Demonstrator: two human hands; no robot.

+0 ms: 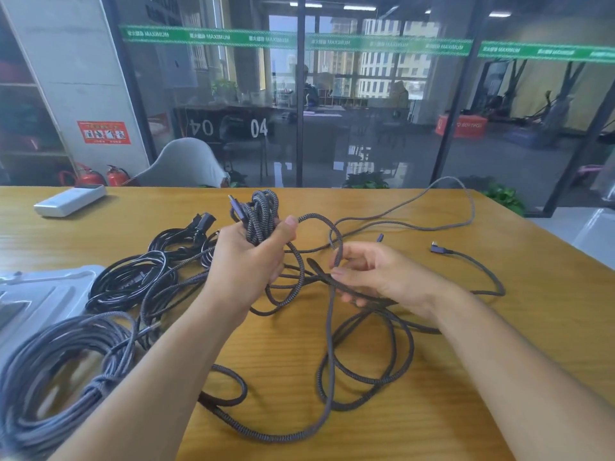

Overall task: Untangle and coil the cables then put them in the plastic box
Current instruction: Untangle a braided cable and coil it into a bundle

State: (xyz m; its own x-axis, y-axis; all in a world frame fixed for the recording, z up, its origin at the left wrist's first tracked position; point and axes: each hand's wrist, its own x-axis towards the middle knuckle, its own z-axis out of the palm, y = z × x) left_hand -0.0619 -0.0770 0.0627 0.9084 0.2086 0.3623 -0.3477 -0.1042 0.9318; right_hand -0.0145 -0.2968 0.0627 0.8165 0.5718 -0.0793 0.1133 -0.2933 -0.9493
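Observation:
My left hand [253, 257] grips a small bundle of coiled grey braided cable [263, 211], raised above the wooden table [466, 377]. My right hand [376, 274] pinches a strand of the same braided cable just right of it. Loose loops of this cable [362, 364] sprawl over the table below both hands. A thinner grey cable [466, 207] with an angled plug [437, 249] trails to the right. A finished grey coil [63, 371] lies at the lower left, partly over the clear plastic box [43, 287]. Tangled black cables [133, 281] lie left of centre.
A white rectangular power bank [70, 200] lies at the table's far left. The table's far edge meets a glass wall; a grey chair [186, 164] stands behind it. The table's right edge slopes down toward the lower right.

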